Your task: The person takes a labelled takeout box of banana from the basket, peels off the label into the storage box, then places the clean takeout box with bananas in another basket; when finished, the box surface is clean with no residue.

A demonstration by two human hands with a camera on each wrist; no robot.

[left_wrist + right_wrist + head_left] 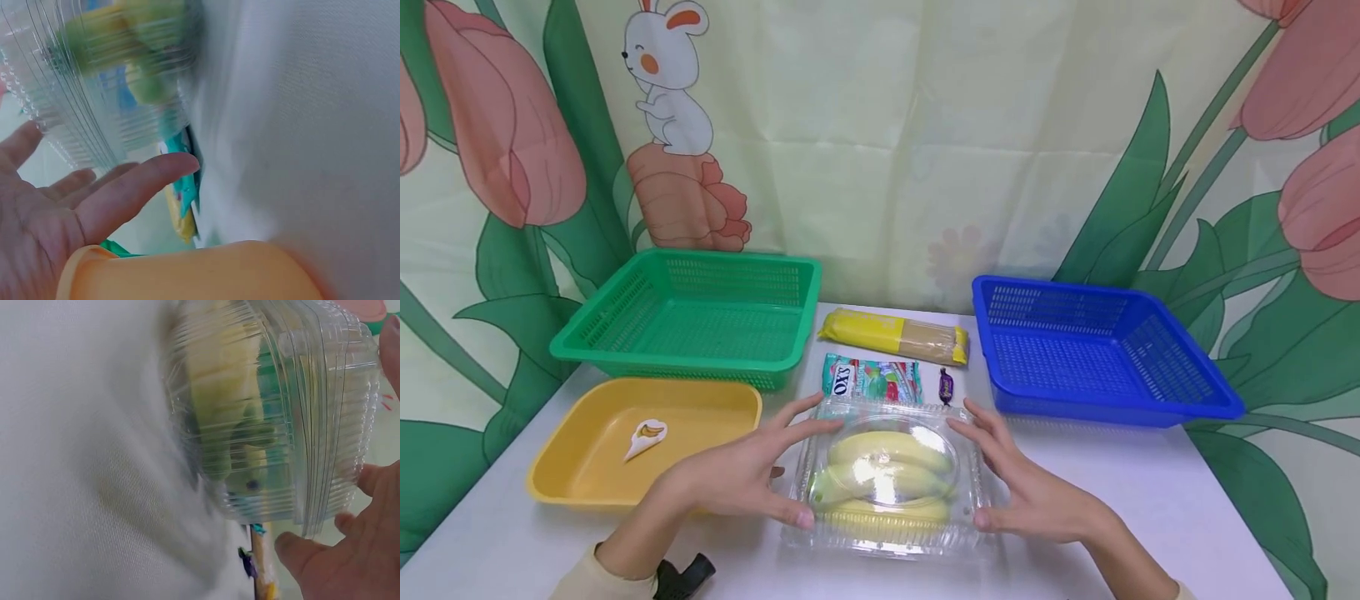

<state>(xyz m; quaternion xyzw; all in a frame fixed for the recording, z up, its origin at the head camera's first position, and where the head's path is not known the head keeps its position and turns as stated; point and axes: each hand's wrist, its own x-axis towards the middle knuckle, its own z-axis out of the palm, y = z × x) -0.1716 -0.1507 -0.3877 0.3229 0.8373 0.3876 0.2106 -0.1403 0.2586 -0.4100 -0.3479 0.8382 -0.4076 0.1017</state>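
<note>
A clear plastic clamshell box (887, 483) with yellow bananas (891, 450) inside sits at the front middle of the table, its lid down. At its left side is my left hand (741, 467), fingers spread and fairly straight, fingertips at the rim. My right hand (1037, 487) is at the opposite side with its fingers likewise extended. In the left wrist view the thumb (147, 181) stands apart from the box's wall. The right wrist view shows fingertips close to the box's rim; whether they press on it is hard to tell.
Behind the box lie a teal candy bag (872, 379), a purple-wrapped candy (946, 386) and a yellow-ended noodle packet (895, 335). A green basket (700, 367) and yellow tray (580, 450) holding a banana-picture sticker (646, 437) stand left; a blue basket (1105, 404) stands right.
</note>
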